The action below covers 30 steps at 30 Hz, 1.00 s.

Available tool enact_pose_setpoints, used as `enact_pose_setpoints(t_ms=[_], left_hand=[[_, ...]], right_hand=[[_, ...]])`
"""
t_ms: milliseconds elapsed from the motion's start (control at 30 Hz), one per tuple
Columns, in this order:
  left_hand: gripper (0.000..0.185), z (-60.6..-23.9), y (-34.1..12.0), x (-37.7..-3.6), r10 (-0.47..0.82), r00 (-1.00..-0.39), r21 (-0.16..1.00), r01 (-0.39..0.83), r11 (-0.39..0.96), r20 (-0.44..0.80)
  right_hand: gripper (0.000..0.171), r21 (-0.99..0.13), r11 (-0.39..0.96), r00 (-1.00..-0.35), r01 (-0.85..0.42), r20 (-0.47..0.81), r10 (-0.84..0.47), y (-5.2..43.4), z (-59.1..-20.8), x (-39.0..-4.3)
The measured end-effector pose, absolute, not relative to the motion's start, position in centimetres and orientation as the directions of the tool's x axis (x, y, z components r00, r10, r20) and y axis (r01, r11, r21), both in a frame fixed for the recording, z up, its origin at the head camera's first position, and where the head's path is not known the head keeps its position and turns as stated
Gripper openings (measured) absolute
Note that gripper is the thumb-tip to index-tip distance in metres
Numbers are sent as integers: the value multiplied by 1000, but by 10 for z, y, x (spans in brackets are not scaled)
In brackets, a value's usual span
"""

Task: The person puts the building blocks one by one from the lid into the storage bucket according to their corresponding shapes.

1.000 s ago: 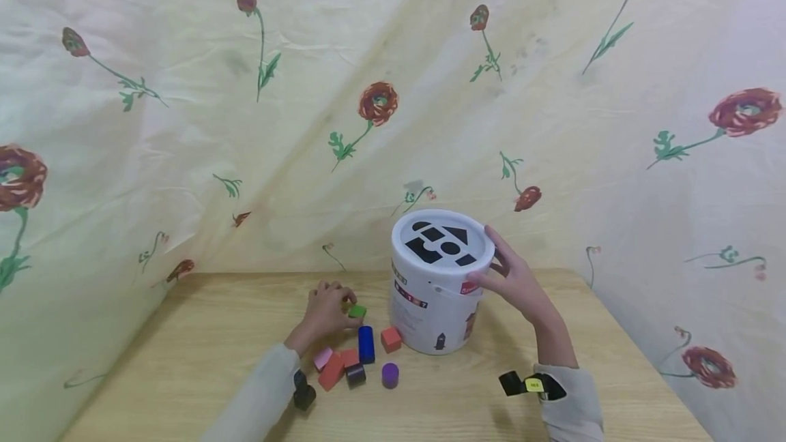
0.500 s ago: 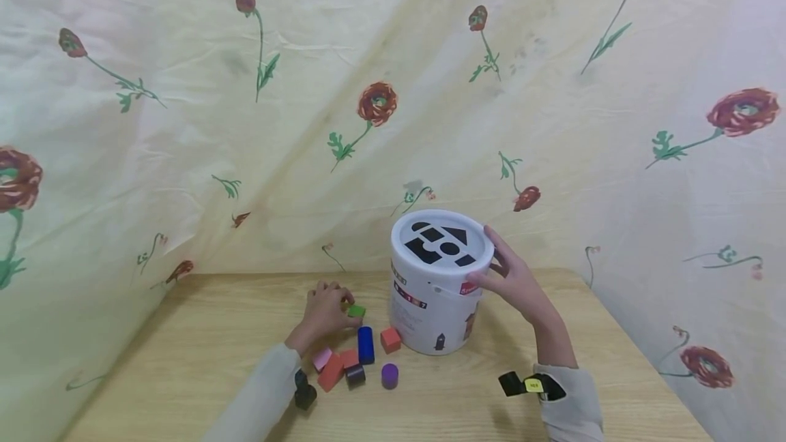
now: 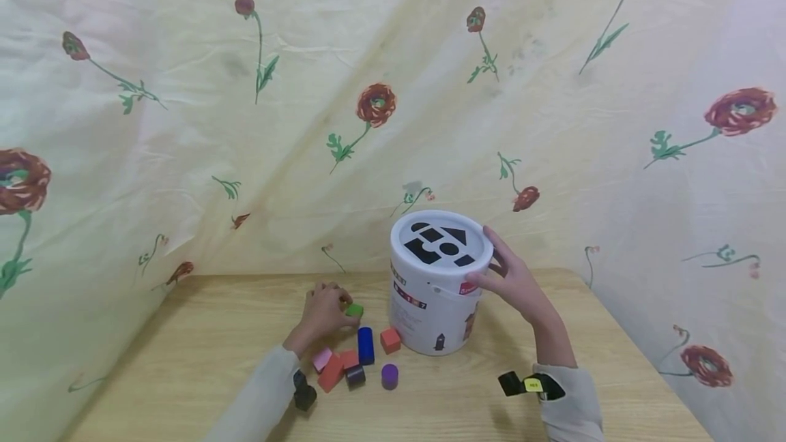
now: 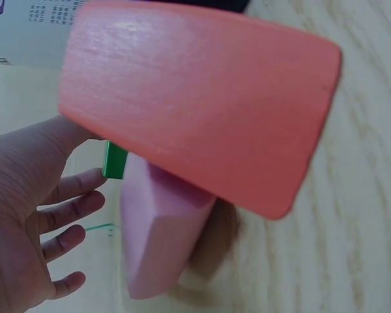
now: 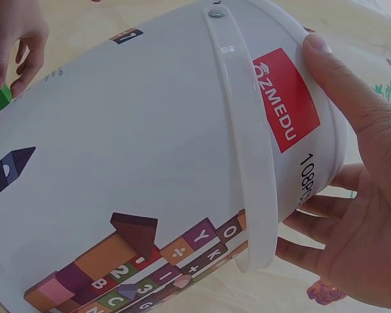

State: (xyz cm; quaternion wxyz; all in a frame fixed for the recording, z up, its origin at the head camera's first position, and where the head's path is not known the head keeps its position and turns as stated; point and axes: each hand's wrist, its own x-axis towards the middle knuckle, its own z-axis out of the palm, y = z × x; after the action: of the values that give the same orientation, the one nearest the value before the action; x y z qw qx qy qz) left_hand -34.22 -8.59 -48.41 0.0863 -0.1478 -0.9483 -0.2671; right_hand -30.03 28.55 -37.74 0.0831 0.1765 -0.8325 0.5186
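Note:
My left hand [image 3: 322,312] pinches a small green block [image 3: 355,310] between thumb and index finger at the tabletop. The left wrist view shows the green block [image 4: 114,160] at the index fingertip, with the thumb's tip hidden behind a red block [image 4: 202,104]; the other fingers [image 4: 70,212] are spread. A white bucket [image 3: 424,322] stands upright to the right, its lid [image 3: 477,241] cut with black shaped holes. My right hand [image 3: 514,285] grips the bucket's upper rim, thumb on the near side and fingers around the far side. In the right wrist view the bucket's white handle [image 5: 251,150] hangs down.
Near the left hand lie a blue cylinder [image 3: 366,346], a red cube [image 3: 390,340], a purple cylinder [image 3: 389,376], a dark cylinder [image 3: 355,376], a pink block [image 3: 322,359] and red blocks [image 3: 331,372]. A flowered cloth [image 3: 295,155] hangs behind the wooden table [image 3: 184,360].
The green block has turned slightly and shifted a little to the left in the left hand's fingers. The right hand and the bucket have stayed in place.

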Motion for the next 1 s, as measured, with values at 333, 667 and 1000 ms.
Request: enact_pose_setpoints(t_ms=[333,667,1000], left_hand=[[35,-466,-90,-346,223,-941,545,329,771,253],[35,-416,-94,-343,242,-879,483,435,760,411],[35,-363,-91,-339,259,-814,415,506,756,520]], right_hand=[[96,-836,394,-923,-382,323,-210,285,-377,-299],[97,-837,393,-923,-381,322,-210,286,-377,-301],[97,-839,391,-924,-379,319,-212,286,-377,-300]])
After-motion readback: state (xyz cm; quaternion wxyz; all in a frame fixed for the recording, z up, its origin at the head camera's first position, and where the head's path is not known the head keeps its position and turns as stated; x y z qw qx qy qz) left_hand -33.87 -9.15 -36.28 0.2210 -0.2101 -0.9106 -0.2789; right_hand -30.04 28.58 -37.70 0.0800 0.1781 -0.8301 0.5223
